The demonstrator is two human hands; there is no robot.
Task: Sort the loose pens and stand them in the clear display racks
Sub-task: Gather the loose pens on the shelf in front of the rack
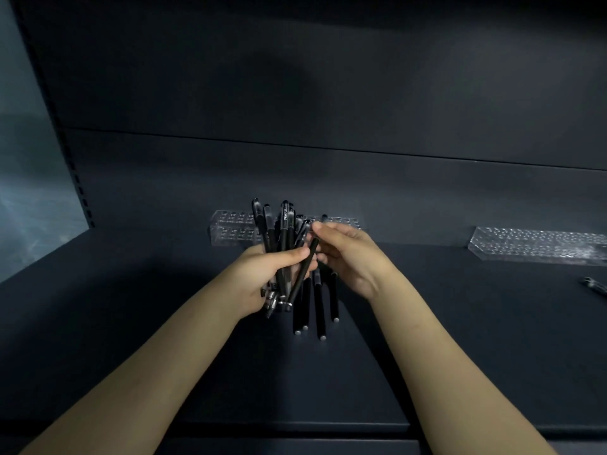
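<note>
Dark shelf (147,290) lies under my hands. My left hand (259,277) grips the pens (284,224) upright as one bundle; my right hand (348,257) pinches a few of them. I should pull one kind out slowly, then stand it in the clear rack (230,233) just behind. A second rack (538,246) lies well to the right.

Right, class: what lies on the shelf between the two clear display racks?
Nothing. In the head view, the dark shelf is bare between the left rack and the right rack.
</note>
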